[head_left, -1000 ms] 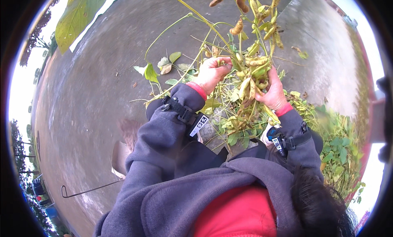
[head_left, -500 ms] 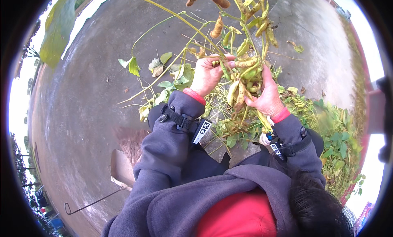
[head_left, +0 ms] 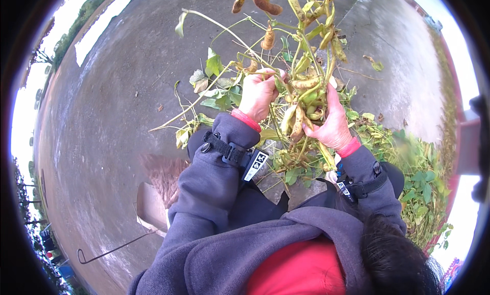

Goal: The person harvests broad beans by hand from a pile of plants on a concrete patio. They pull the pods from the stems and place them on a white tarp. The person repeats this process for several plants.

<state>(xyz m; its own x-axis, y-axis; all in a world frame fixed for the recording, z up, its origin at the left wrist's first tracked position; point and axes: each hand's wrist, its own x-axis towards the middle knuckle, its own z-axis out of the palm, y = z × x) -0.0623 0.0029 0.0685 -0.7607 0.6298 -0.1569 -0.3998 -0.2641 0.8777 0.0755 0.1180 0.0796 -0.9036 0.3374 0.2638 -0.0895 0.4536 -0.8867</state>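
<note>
A bean plant [head_left: 307, 84] with clusters of yellow-green and brown pods is held up in front of me, over my lap. My right hand [head_left: 334, 122] is wrapped round its right side, thumb and fingers pressing on the pod cluster. My left hand [head_left: 256, 95] is closed in a pinch on a stem at the plant's left side; its fingertips are partly hidden among the stalks. Thin side stems reach out past my left hand, and green leaves [head_left: 213, 64] stand or hang beside it.
Grey concrete floor [head_left: 109, 111] spreads to the left. A heap of pulled bean plants [head_left: 421, 180] lies at my right. To my left are a dustpan-like tray [head_left: 150, 206] with a bent thin rod [head_left: 115, 246] and a brownish bristly bundle [head_left: 164, 176].
The large leaf at the upper left has gone out of view, and the stems left of the plant have shifted. My left hand has moved slightly; my right hand keeps its hold.
</note>
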